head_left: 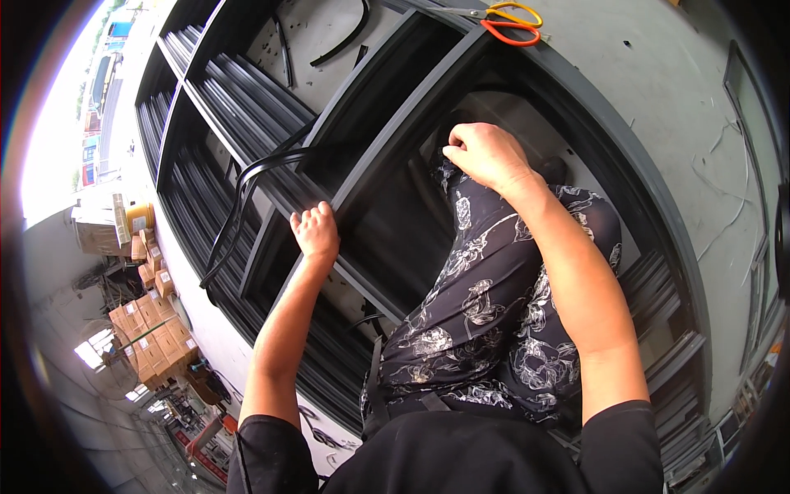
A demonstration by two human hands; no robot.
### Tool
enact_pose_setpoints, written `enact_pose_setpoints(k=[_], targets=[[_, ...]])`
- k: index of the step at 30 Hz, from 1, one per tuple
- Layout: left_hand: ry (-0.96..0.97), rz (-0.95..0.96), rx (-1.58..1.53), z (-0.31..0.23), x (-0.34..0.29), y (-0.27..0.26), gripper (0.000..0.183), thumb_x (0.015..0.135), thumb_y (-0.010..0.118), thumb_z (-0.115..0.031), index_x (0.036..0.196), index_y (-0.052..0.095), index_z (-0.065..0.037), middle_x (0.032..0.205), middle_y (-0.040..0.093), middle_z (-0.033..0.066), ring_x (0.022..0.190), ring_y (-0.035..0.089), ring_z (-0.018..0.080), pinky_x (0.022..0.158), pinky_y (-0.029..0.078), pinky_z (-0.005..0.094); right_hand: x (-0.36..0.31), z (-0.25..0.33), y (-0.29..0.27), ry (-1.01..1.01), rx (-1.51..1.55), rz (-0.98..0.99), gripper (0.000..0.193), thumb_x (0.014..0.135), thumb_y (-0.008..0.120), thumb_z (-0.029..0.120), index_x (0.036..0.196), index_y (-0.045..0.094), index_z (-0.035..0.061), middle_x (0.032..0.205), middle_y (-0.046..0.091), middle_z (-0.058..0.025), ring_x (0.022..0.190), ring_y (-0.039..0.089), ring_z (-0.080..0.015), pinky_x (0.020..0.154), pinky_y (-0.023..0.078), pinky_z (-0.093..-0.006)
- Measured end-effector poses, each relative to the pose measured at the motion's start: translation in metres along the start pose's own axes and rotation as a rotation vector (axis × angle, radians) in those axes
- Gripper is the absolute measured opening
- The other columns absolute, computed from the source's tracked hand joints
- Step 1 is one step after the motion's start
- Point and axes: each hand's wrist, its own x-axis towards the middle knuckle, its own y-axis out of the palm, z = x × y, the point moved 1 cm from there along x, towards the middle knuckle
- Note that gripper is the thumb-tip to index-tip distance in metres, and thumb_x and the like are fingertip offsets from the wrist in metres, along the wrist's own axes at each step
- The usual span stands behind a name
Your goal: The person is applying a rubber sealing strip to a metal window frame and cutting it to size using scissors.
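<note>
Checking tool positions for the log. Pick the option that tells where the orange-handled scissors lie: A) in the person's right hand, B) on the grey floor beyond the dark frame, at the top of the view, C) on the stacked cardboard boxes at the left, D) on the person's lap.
B: the scissors lie on the grey floor just past the dark frame, out of both hands.
</note>
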Motion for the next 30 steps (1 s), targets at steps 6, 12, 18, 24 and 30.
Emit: enact_pose_setpoints(k=[6, 12, 18, 24, 30], targets=[[0.007, -0.041, -0.075, -0.005, -0.006, -0.004, 0.056, 0.054, 0.083, -0.014, 0.097, 0.048, -0.008, 0.096, 0.059, 0.0098, 0.098, 0.057, 0.0278, 0.092, 0.044, 0.036, -0.002, -0.001, -0.006, -0.004, 0.037, -0.052, 0.024, 0.08, 0.06, 0.026, 0.089, 0.068, 0.006, 0.083, 0.068, -0.0133, 0.078, 0.065, -0.0311, 0.073, 0.051, -0.0379], [0.088, 0.019, -0.232, 0.006, -0.003, -0.006, 0.062, 0.057, 0.083, -0.019, 0.106, 0.049, -0.006, 0.098, 0.061, 0.0116, 0.102, 0.058, 0.0279, 0.097, 0.039, 0.0389, -0.003, -0.002, -0.006, -0.091, 0.031, -0.127, 0.018, 0.077, 0.063, 0.023, 0.078, 0.066, 0.0051, 0.079, 0.066, -0.0162, 0.076, 0.064, -0.0356, 0.07, 0.052, -0.0419], [0.085, -0.068, -0.422, 0.01, -0.006, 0.01, 0.063, 0.066, 0.079, -0.018, 0.117, 0.047, -0.001, 0.108, 0.058, 0.0162, 0.11, 0.053, 0.0329, 0.101, 0.035, 0.0423, -0.007, 0.002, -0.036, -0.08, 0.231, -0.058, 0.019, 0.078, 0.062, 0.023, 0.081, 0.066, 0.0051, 0.08, 0.066, -0.0164, 0.078, 0.064, -0.0344, 0.069, 0.051, -0.0421], [0.188, -0.082, -0.553, 0.02, -0.011, 0.005, 0.063, 0.07, 0.077, -0.021, 0.121, 0.046, 0.001, 0.111, 0.056, 0.0171, 0.111, 0.051, 0.0343, 0.101, 0.033, 0.0441, 0.082, -0.029, -0.104, -0.277, -0.417, -0.519, 0.023, 0.082, 0.063, 0.02, 0.099, 0.065, 0.006, 0.099, 0.065, -0.0156, 0.091, 0.062, -0.0344, 0.079, 0.052, -0.0415], [0.213, -0.133, -0.602, -0.005, -0.011, -0.01, 0.051, 0.075, 0.072, -0.029, 0.112, 0.051, -0.001, 0.102, 0.057, 0.0151, 0.101, 0.055, 0.0314, 0.096, 0.036, 0.0411, 0.146, -0.089, -0.12, -0.137, -0.675, -0.375, 0.041, 0.085, 0.062, 0.018, 0.123, 0.051, 0.0086, 0.121, 0.056, -0.0134, 0.114, 0.053, -0.0315, 0.098, 0.042, -0.0414]])
